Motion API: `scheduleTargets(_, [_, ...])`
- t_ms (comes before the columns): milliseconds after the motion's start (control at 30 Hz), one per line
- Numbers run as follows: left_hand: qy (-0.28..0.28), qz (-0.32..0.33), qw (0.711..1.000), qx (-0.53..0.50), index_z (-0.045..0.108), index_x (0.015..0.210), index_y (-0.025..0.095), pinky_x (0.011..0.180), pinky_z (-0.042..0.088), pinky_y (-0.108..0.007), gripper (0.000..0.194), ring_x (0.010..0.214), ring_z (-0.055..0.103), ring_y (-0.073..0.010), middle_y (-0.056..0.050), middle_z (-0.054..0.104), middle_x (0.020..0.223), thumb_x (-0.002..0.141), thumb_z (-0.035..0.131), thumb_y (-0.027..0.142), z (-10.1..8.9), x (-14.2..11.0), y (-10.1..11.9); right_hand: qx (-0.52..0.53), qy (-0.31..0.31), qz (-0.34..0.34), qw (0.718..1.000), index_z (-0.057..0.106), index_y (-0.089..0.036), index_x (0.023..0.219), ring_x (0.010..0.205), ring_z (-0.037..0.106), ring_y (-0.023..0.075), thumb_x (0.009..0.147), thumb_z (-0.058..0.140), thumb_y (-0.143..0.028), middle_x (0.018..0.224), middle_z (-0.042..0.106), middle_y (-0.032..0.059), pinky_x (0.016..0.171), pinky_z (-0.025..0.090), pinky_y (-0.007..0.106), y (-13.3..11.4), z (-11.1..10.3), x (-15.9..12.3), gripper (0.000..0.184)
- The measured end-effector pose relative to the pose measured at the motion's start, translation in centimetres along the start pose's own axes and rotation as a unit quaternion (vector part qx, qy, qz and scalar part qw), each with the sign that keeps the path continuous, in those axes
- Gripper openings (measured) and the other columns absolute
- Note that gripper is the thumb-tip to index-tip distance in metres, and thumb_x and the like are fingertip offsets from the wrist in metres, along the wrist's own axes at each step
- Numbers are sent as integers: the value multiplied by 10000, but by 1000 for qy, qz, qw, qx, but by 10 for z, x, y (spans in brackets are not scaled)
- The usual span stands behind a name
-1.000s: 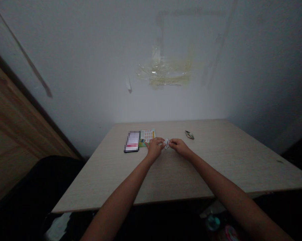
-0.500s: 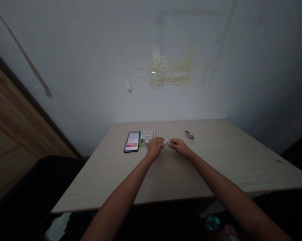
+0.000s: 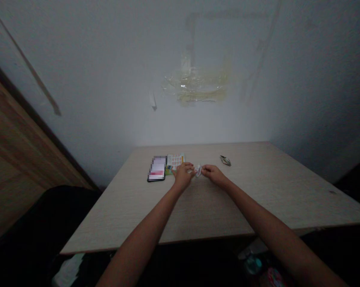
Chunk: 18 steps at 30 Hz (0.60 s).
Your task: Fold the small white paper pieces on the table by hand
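Observation:
Between my two hands, just above the table (image 3: 210,207), is a small crumpled or folded piece of white printed paper (image 3: 198,170). My left hand (image 3: 183,175) pinches its left side, with the fingers partly over the printed sheet behind. My right hand (image 3: 212,173) has its fingertips closed on the paper's right side. A colourful printed leaflet (image 3: 175,160) lies flat behind my left hand, which hides part of it. Left of the leaflet rests a phone (image 3: 157,169) with its screen lit and blurred out.
A small folded printed paper piece (image 3: 225,160) lies at the back right of the table. The wall (image 3: 198,123) with old tape (image 3: 198,88) rises behind. A wooden panel (image 3: 24,135) leans at the left. Dim items, one teal (image 3: 254,264), are below the front edge.
The fingers of my left hand have shifted slightly, and the white paper between the hands has turned a little. My right hand stays nearly still.

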<state>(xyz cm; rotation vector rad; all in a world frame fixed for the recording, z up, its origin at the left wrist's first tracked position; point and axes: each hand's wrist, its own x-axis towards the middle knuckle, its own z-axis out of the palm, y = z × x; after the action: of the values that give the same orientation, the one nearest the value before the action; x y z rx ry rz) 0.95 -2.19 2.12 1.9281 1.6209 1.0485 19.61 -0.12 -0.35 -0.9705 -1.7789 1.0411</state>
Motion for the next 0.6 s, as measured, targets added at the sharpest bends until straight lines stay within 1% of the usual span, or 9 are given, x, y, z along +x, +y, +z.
scheduleTargets(100, [17,-16,1000,-9,763,775,254,1133,186,-592,38,1191,555,-269,-27,702,1167,767,727,264,-3,-1,2,-8,18,-2,1000,687,-165,782,754,577,182,783,631,-478,773,663,22,757,434,291,2,0,1,319])
scheduleTargets(167, [16,-14,1000,-13,766,778,251,1136,145,-617,43,1174,571,-275,-37,724,1140,766,727,262,-3,-2,3,-12,28,-6,999,693,-166,781,763,588,184,779,641,-454,782,673,25,768,438,295,5,0,1,292])
scheduleTargets(267, [7,-9,1000,-24,777,825,257,1149,95,-624,86,1138,602,-274,-50,751,1101,781,706,277,-3,-3,3,-6,38,-5,999,702,-171,803,775,602,187,775,649,-448,797,688,28,760,448,296,8,0,2,283])
scheduleTargets(367, [-3,-1,999,-32,786,875,270,1145,136,-619,140,1121,623,-282,-53,767,1060,801,676,317,-3,-4,3,-3,41,3,999,704,-171,830,779,611,189,773,648,-446,810,701,34,750,458,299,10,2,2,286])
scheduleTargets(433, [-8,1,1000,-29,789,887,275,1136,163,-619,163,1127,623,-293,-56,772,1039,809,662,341,-3,-4,2,-11,43,3,999,703,-167,853,792,620,194,780,640,-435,835,711,46,772,465,313,8,3,1,284])
scheduleTargets(533, [-8,-1,1000,-26,790,894,269,1146,114,-627,185,1132,618,-300,-61,770,1048,819,649,363,-2,-4,0,-73,79,-16,994,701,-169,887,856,622,207,798,626,-394,892,712,67,827,464,341,5,1,-1,253])
scheduleTargets(600, [-6,-3,1000,-27,787,897,266,1153,55,-632,192,1125,621,-296,-56,768,1054,828,641,369,0,-4,-2,-159,127,-45,978,700,-178,891,936,602,220,813,613,-343,936,702,76,882,446,362,2,-4,-3,202])
